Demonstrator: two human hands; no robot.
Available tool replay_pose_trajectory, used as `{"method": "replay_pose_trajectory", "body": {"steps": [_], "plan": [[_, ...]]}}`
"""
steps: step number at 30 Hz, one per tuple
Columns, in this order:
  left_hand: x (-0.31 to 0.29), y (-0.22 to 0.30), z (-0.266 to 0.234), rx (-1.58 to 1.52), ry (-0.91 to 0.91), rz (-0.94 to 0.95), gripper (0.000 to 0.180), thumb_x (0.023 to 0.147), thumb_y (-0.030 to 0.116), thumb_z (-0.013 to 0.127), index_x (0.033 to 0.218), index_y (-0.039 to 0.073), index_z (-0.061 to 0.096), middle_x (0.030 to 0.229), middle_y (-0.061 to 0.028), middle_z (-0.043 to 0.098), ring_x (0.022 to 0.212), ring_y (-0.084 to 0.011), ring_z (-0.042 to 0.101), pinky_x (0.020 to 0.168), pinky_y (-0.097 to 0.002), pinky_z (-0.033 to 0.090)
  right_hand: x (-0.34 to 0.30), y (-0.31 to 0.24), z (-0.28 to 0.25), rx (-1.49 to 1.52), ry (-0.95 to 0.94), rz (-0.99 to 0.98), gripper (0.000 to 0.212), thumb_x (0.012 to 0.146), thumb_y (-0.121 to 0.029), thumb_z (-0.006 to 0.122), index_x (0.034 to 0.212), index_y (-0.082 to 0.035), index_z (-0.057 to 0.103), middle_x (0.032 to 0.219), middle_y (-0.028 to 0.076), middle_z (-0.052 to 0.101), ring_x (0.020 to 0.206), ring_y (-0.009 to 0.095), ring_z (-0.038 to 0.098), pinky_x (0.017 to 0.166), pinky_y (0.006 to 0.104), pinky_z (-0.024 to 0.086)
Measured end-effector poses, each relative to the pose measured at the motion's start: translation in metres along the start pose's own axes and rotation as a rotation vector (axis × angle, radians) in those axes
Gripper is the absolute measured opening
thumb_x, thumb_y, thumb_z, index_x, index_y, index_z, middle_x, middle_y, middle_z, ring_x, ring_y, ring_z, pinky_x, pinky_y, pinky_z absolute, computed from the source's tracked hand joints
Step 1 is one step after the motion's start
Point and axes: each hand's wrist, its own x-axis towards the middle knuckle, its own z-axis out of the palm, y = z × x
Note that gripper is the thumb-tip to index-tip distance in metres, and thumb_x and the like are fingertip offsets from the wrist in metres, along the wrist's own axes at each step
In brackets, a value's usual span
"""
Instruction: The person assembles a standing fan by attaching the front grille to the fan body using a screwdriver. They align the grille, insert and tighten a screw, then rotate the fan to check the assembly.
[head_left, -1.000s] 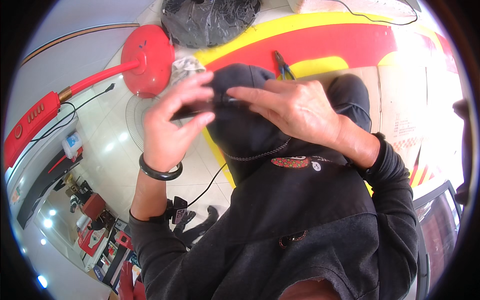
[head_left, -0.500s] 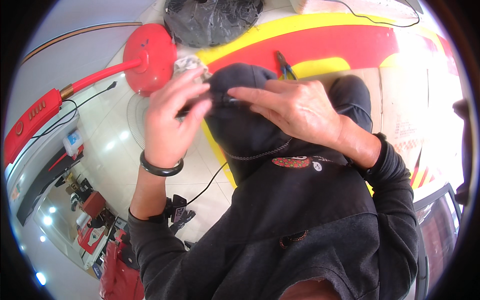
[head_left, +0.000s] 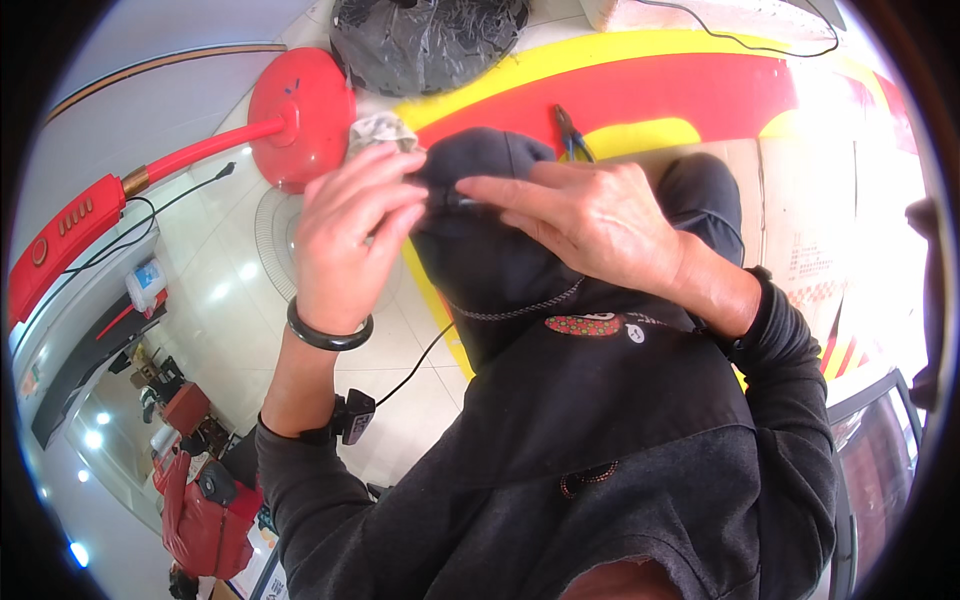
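Over my black-clad knee (head_left: 490,250), both my hands work close together. My right hand (head_left: 610,215) comes in from the right with its index finger stretched out over the dark cloth. Its other fingers are folded in, and their grip is hidden. By that fingertip lies a small shiny piece (head_left: 467,202), too small to name. My left hand (head_left: 350,240) is raised left of the knee, slightly blurred, its fingers half bent and the thumb a little apart; I see nothing held in it. A dark bangle (head_left: 330,330) circles my left wrist.
Pliers (head_left: 570,135) lie on the red and yellow surface (head_left: 690,85) beyond my knees. A red lamp-like stand (head_left: 300,120) is at the far left, beside a black plastic bag (head_left: 430,45). Flattened cardboard (head_left: 800,220) spreads to the right. Something red (head_left: 205,520) is at lower left.
My left hand has turned slightly, its thumb now nearer to its fingers. My right hand has stayed put. The red thing at lower left has shifted up and left.
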Motion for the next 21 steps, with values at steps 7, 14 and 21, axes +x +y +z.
{"method": "replay_pose_trajectory", "body": {"steps": [7,14,21], "plan": [[-0.0038,0.0071,0.0000,-0.315,0.049,-0.236,0.019,0.079,-0.001,0.074,0.097,0.003,0.071,0.122,-0.0100,0.071,0.119,-0.0289,0.063,0.102,-0.0375,0.044,-0.0007,0.0005,-0.0002,-0.004,-0.001,0.006,0.045,0.086,-0.016,0.071,0.130,-0.022,0.066,0.068,0.002,0.054,0.059,0.022,0.061,0.050,0.0366,0.048],[-0.0026,0.0045,-0.0022,-0.203,-0.003,-0.142,0.026,0.079,-0.002,0.074,0.104,0.002,0.071,0.127,-0.0111,0.068,0.121,-0.0261,0.061,0.104,-0.0385,0.044,-0.0001,-0.0016,-0.0002,0.005,-0.010,0.000,0.044,0.086,-0.016,0.071,0.129,-0.022,0.066,0.067,0.002,0.054,0.059,0.023,0.061,0.050,0.0368,0.047],[-0.0031,0.0063,-0.0018,-0.134,0.024,-0.127,0.024,0.079,0.001,0.076,0.102,0.003,0.071,0.128,-0.0085,0.069,0.119,-0.0249,0.062,0.104,-0.0373,0.043,0.0016,-0.0023,0.0040,-0.010,0.060,0.003,0.034,0.087,-0.020,0.071,0.121,-0.025,0.071,0.063,0.003,0.055,0.056,0.022,0.060,0.047,0.0343,0.046]]}}
